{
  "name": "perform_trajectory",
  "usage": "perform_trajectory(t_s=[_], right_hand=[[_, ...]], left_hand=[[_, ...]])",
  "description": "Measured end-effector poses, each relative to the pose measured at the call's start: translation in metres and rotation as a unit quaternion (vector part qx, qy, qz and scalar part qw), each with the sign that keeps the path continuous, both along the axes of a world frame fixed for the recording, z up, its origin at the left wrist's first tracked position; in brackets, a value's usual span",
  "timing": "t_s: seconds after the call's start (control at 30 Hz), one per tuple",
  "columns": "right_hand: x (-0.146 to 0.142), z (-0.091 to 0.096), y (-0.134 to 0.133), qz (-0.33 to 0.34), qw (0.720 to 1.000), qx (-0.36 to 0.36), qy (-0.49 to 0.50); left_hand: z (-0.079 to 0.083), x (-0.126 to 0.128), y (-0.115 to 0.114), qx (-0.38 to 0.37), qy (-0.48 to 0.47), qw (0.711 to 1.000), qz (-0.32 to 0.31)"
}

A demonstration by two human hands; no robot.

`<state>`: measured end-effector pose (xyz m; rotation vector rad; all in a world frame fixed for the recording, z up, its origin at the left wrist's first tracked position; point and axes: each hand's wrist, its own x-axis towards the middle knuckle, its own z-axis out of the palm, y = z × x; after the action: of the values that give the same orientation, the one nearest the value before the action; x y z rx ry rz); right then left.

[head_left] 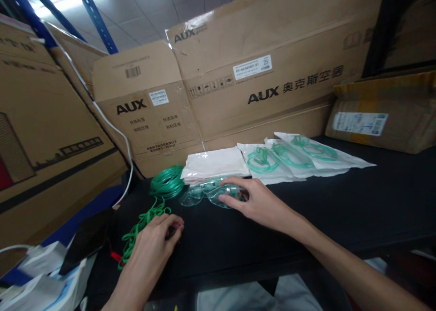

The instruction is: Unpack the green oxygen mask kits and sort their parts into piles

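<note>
My right hand (254, 199) has its thumb and fingers around a clear green-tinted oxygen mask (218, 196) on the black table. Another clear mask (191, 196) lies just to the left, against it. My left hand (158, 236) is closed, thumb and fingertips pinched together; whatever may be between them is hidden. Beside and partly under that hand runs a tangle of green elastic straps (141, 224). Behind the straps sits a coil of green tubing (166, 182).
A stack of white bags (216, 163) lies behind the masks. Clear bags with green tubing (262, 162) overlap to its right. Cardboard panels (225, 92) stand along the back, with a taped box (384, 115) at right. A dark phone-like slab (88, 236) and white plugs (42, 263) sit at left.
</note>
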<state>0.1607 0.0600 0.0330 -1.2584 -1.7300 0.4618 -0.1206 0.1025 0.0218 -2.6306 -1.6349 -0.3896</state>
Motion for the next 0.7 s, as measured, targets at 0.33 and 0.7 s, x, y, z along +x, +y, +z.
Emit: perform_trajectory(t_s=[0.33,0.7], right_hand=[[0.0,0.003,-0.001,-0.001,1.0,0.004,-0.008],[0.008,0.012,0.0,0.029,0.998,0.015,0.053]], left_hand=[[0.0,-0.006,-0.004,0.0,-0.016,0.999,0.029],[0.001,0.002,-0.003,0.008,-0.008,1.0,0.008]])
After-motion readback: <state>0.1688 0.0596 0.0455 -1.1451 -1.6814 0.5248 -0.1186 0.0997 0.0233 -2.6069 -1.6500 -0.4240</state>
